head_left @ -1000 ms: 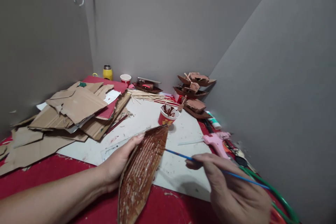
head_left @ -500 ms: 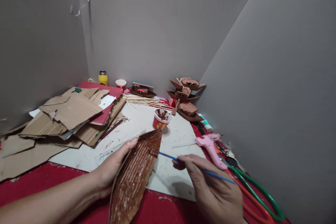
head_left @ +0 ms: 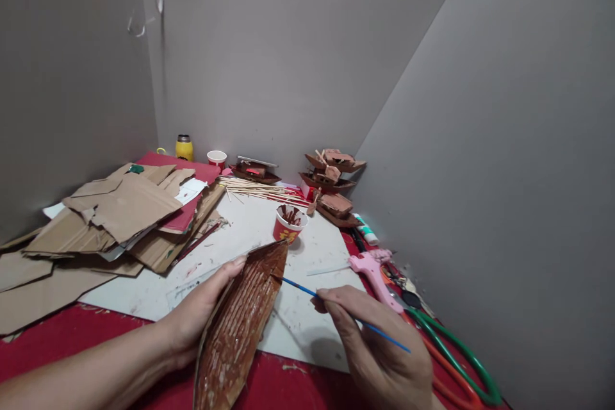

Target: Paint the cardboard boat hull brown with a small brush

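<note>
My left hand (head_left: pixel 204 307) grips the left edge of a cardboard model boat hull (head_left: pixel 243 327), thumb on the rim and fingers hidden beneath. The hull is tilted up, its ribbed inside coated in wet, glossy brown paint. Between the thumb and fingers of my right hand (head_left: pixel 375 333) is a thin blue paintbrush (head_left: pixel 300 286). Its bristles touch the inner surface close to the hull's right edge. Just beyond the hull's tip stands a red and white paper cup (head_left: pixel 289 225), streaked inside with brown paint.
Torn cardboard (head_left: pixel 122 205) is heaped at left. Wooden sticks (head_left: pixel 264 191) lie across the white board (head_left: pixel 240 224). Finished brown model boats (head_left: pixel 334 182) are stacked at the back. A pink glue gun (head_left: pixel 377 275) and green-handled scissors (head_left: pixel 456 339) lie at right, beside the grey partition.
The view has tilted up slightly and shifted, so things appear a little lower and further left. The brush tip stays on the hull's upper right part; both hands keep their holds.
</note>
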A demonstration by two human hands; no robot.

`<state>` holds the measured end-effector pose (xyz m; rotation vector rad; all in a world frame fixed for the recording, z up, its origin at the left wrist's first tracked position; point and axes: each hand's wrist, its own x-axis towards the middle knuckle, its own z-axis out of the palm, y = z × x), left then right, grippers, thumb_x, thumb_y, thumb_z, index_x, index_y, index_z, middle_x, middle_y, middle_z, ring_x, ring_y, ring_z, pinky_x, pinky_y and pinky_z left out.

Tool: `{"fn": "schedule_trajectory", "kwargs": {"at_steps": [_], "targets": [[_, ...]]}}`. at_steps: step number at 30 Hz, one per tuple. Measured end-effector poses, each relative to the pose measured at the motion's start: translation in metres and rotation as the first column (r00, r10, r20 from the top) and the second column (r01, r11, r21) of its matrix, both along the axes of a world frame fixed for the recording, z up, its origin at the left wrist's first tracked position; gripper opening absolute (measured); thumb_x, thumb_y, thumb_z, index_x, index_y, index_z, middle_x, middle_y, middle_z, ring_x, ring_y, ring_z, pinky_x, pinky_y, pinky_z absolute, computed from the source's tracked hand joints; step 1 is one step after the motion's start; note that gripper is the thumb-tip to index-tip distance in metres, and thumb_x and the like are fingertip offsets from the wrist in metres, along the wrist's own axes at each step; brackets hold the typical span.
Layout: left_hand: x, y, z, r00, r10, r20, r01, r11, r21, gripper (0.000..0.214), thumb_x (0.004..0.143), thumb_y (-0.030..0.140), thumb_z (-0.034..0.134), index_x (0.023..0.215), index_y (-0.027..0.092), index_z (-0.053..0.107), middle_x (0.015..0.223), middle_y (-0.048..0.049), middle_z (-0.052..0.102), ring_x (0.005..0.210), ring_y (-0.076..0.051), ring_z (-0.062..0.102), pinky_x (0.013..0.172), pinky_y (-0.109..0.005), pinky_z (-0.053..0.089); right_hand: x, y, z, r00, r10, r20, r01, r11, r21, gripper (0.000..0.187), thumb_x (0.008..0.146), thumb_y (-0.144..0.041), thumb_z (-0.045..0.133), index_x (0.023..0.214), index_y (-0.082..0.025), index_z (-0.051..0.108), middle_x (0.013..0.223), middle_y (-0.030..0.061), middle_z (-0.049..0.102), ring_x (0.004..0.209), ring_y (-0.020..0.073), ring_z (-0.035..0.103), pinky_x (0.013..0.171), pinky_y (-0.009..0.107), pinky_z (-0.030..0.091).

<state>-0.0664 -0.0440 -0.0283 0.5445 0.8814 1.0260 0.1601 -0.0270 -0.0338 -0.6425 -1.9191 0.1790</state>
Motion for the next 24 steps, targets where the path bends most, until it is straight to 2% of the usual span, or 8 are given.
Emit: {"fn": "schedule_trajectory", "kwargs": {"at_steps": [5, 9, 13, 17, 20, 24], "targets": [[-0.0003, 0.0013, 0.0014, 0.999, -0.013, 0.038, 0.015, 0.999, -0.034, 0.039, 0.089, 0.047, 0.063, 0.118, 0.022, 0.070, 0.096, -0.0014, 0.080, 0.083, -0.020, 0.073, 0.082, -0.028, 0.051, 0.0046, 0.0009, -0.0038, 1.000, -0.013, -0.027, 0.015, 0.997, 0.072, 0.031, 0.085, -0.001, 0.062, 0.107, -0.022, 0.069, 0.086, 0.0047, 0.076, 0.075, 0.0196, 0.074, 0.068, 0.031, 0.062], [-0.0004, 0.0005, 0.0036, 0.998, -0.027, 0.049, 0.030, 0.997, -0.067, 0.043, 0.089, 0.048, 0.061, 0.121, 0.021, 0.068, 0.094, -0.0021, 0.080, 0.076, -0.019, 0.073, 0.080, -0.028, 0.051, 0.0053, -0.0007, -0.0091, 0.998, -0.016, -0.068, 0.021, 0.998, 0.064, 0.033, 0.086, 0.000, 0.062, 0.110, -0.022, 0.069, 0.087, 0.0041, 0.076, 0.077, 0.0190, 0.074, 0.070, 0.031, 0.061], [-0.0006, -0.0031, 0.0070, 0.997, -0.032, 0.074, 0.036, 0.997, -0.062, 0.038, 0.090, 0.046, 0.061, 0.116, 0.021, 0.071, 0.094, -0.0014, 0.080, 0.076, -0.018, 0.073, 0.081, -0.027, 0.052, 0.0034, -0.0039, -0.0066, 0.991, -0.069, -0.118, 0.067, 0.998, -0.023, 0.026, 0.089, -0.004, 0.061, 0.104, -0.022, 0.070, 0.081, 0.0009, 0.074, 0.070, 0.0151, 0.072, 0.067, 0.025, 0.060], [-0.0012, -0.0055, 0.0076, 0.992, -0.050, 0.118, 0.054, 0.998, -0.034, 0.034, 0.090, 0.045, 0.062, 0.111, 0.021, 0.073, 0.098, -0.0016, 0.080, 0.088, -0.018, 0.073, 0.085, -0.027, 0.051, 0.0024, -0.0046, -0.0017, 0.977, -0.158, -0.144, 0.148, 0.986, -0.077, 0.016, 0.092, -0.011, 0.061, 0.097, -0.023, 0.072, 0.074, -0.0008, 0.073, 0.064, 0.0132, 0.071, 0.064, 0.021, 0.060], [-0.0013, -0.0048, 0.0078, 0.995, -0.048, 0.084, 0.052, 0.998, -0.043, 0.034, 0.089, 0.045, 0.064, 0.111, 0.021, 0.073, 0.099, -0.0023, 0.080, 0.094, -0.019, 0.072, 0.087, -0.026, 0.050, 0.0046, -0.0010, -0.0015, 0.950, -0.244, -0.193, 0.224, 0.967, -0.121, 0.013, 0.093, -0.016, 0.062, 0.092, -0.021, 0.073, 0.070, -0.0005, 0.074, 0.062, 0.0132, 0.071, 0.063, 0.021, 0.060], [-0.0005, -0.0022, 0.0096, 0.995, -0.093, 0.031, 0.096, 0.987, -0.130, 0.039, 0.091, 0.047, 0.059, 0.107, 0.016, 0.074, 0.085, -0.0057, 0.080, 0.075, -0.019, 0.072, 0.081, -0.027, 0.051, 0.0085, 0.0039, -0.0019, 0.871, -0.365, -0.328, 0.308, 0.927, -0.215, 0.010, 0.093, -0.023, 0.064, 0.090, -0.019, 0.074, 0.068, 0.0006, 0.074, 0.060, 0.0130, 0.070, 0.063, 0.022, 0.060]]}}
